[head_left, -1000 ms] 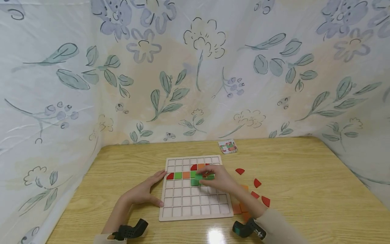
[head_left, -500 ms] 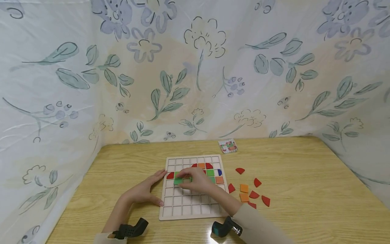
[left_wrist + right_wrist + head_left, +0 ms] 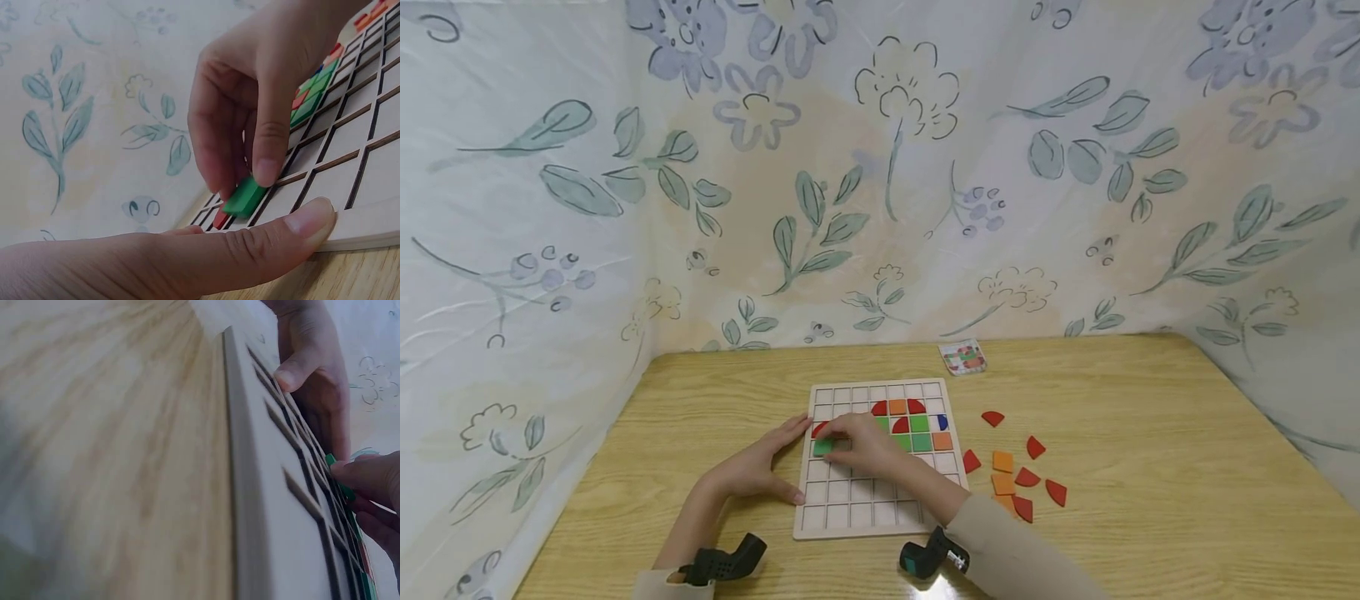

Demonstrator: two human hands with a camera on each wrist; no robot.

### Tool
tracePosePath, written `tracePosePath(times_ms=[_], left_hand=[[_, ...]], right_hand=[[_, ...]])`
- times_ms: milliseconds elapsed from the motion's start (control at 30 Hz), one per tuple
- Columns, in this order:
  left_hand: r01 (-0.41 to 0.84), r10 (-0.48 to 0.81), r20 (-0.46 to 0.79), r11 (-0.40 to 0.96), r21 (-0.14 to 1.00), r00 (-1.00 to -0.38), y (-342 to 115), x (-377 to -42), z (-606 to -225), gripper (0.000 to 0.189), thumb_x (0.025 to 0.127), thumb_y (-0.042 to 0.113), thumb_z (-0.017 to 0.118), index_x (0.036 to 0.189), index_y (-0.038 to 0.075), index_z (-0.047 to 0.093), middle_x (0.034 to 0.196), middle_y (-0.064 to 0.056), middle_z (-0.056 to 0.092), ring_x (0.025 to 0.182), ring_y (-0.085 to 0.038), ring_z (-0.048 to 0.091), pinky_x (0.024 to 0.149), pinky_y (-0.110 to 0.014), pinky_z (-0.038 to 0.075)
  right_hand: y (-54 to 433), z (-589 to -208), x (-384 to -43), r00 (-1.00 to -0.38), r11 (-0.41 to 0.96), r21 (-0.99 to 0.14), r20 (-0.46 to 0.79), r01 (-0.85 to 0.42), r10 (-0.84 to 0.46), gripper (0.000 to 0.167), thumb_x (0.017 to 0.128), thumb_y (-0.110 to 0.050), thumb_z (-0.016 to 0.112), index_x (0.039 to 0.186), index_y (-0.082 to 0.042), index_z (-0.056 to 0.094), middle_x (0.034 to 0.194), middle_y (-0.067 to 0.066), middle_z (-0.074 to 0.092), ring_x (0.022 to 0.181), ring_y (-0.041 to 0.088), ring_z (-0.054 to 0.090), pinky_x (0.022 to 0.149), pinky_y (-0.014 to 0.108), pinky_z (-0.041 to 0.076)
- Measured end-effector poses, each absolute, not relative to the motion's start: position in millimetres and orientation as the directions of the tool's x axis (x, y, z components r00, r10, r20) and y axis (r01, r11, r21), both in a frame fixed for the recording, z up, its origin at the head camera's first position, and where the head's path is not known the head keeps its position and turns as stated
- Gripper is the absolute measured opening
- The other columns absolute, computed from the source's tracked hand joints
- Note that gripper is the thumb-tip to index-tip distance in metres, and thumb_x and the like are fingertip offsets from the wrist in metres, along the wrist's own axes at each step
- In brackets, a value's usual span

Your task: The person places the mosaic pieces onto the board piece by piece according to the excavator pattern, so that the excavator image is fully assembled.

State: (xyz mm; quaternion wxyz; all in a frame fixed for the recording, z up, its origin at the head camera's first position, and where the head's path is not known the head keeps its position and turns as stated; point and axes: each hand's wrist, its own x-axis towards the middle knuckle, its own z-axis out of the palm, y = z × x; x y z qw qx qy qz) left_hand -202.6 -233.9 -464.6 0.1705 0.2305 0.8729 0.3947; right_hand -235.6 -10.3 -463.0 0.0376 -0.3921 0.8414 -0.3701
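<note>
My right hand (image 3: 867,446) pinches a green square tile (image 3: 823,448) between thumb and fingertips, at the left column of the wooden grid board (image 3: 857,518). In the left wrist view the green tile (image 3: 245,197) is tilted, close over a cell and beside a red quarter-circle tile (image 3: 220,216). Fingers of my left hand (image 3: 750,468) and its extended thumb rest along the board's left edge. Red, orange and green tiles (image 3: 920,423) fill several cells towards the upper right, with a blue half-round piece (image 3: 942,422) near the right edge. My right hand hides part of the row between.
Loose red quarter-circles (image 3: 1027,477) and orange squares (image 3: 1002,461) lie on the wooden table (image 3: 1150,467) right of the board. A small printed pattern card (image 3: 963,358) lies behind it. Floral cloth (image 3: 895,208) hangs around the table's back and sides.
My right hand has moved left across the board with the green tile, from the middle cells to the leftmost column. My left hand has stayed at the board's edge.
</note>
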Motion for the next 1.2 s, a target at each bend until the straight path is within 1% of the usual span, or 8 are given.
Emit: tracePosePath(times_ms=[233, 500, 667, 800, 900, 1133, 1200], left_hand=[[0.247, 0.524, -0.13, 0.587, 0.771, -0.842, -233.6, -202.9, -464.7, 0.107, 0.065, 0.036, 0.082, 0.148, 0.013, 0.02, 0.155, -0.012, 0.009, 0.14, -0.038, 0.002, 0.106, -0.063, 0.011], [0.256, 0.536, -0.119, 0.572, 0.78, -0.836, -233.2, -202.2, -463.7, 0.105, 0.066, 0.031, 0.082, 0.148, 0.011, 0.02, 0.155, -0.013, 0.01, 0.139, -0.04, 0.003, 0.104, -0.065, 0.012], [0.26, 0.536, -0.118, 0.578, 0.774, -0.836, -233.6, -202.3, -463.9, 0.105, 0.066, 0.033, 0.082, 0.148, 0.011, 0.02, 0.155, -0.013, 0.01, 0.14, -0.039, 0.003, 0.105, -0.064, 0.012], [0.253, 0.531, -0.126, 0.583, 0.772, -0.838, -233.5, -202.7, -463.7, 0.106, 0.066, 0.035, 0.082, 0.148, 0.012, 0.02, 0.155, -0.012, 0.01, 0.14, -0.039, 0.002, 0.105, -0.064, 0.011], [0.249, 0.529, -0.126, 0.581, 0.775, -0.839, -234.0, -203.1, -463.8, 0.106, 0.065, 0.036, 0.082, 0.148, 0.012, 0.02, 0.155, -0.012, 0.01, 0.14, -0.038, 0.002, 0.105, -0.063, 0.011], [0.244, 0.531, -0.131, 0.577, 0.78, -0.837, -234.6, -203.2, -464.9, 0.106, 0.066, 0.036, 0.081, 0.148, 0.012, 0.019, 0.155, -0.012, 0.009, 0.14, -0.037, 0.002, 0.105, -0.064, 0.011], [0.245, 0.531, -0.129, 0.576, 0.78, -0.838, -234.4, -203.2, -464.9, 0.106, 0.066, 0.036, 0.082, 0.148, 0.012, 0.019, 0.155, -0.012, 0.009, 0.14, -0.038, 0.002, 0.105, -0.064, 0.011]], right_hand=[[-15.1, -463.3, -234.0, -0.67, 0.454, -0.576, 0.236, -0.68, -0.704, 0.02, 0.081, -0.014, 0.071, 0.101, -0.01, 0.07, 0.099, -0.004, 0.069, 0.096, 0.006, 0.06, 0.084, 0.019, 0.046], [-15.8, -463.4, -233.4, -0.643, 0.452, -0.535, 0.245, -0.714, -0.726, 0.017, 0.082, -0.014, 0.069, 0.099, -0.012, 0.071, 0.098, -0.006, 0.069, 0.098, 0.006, 0.058, 0.086, 0.019, 0.045], [-15.0, -463.2, -232.4, -0.623, 0.448, -0.508, 0.247, -0.736, -0.743, 0.021, 0.083, -0.017, 0.069, 0.103, -0.011, 0.07, 0.101, -0.006, 0.068, 0.096, 0.004, 0.056, 0.084, 0.018, 0.044], [-14.8, -462.3, -231.4, -0.611, 0.439, -0.505, 0.246, -0.744, -0.752, 0.024, 0.083, -0.019, 0.07, 0.105, -0.011, 0.069, 0.099, -0.006, 0.067, 0.089, 0.004, 0.054, 0.08, 0.016, 0.044], [-14.8, -461.2, -231.0, -0.612, 0.436, -0.512, 0.244, -0.741, -0.752, 0.024, 0.083, -0.019, 0.069, 0.105, -0.01, 0.068, 0.098, -0.006, 0.067, 0.087, 0.004, 0.054, 0.079, 0.016, 0.044], [-13.1, -458.8, -229.2, -0.644, 0.451, -0.545, 0.232, -0.707, -0.729, 0.025, 0.084, -0.02, 0.068, 0.108, -0.011, 0.067, 0.106, -0.005, 0.067, 0.098, 0.005, 0.057, 0.087, 0.019, 0.045], [-12.1, -457.0, -228.9, -0.655, 0.438, -0.573, 0.244, -0.692, -0.715, 0.025, 0.084, -0.02, 0.068, 0.108, -0.01, 0.067, 0.106, -0.004, 0.067, 0.101, 0.006, 0.058, 0.089, 0.021, 0.045]])
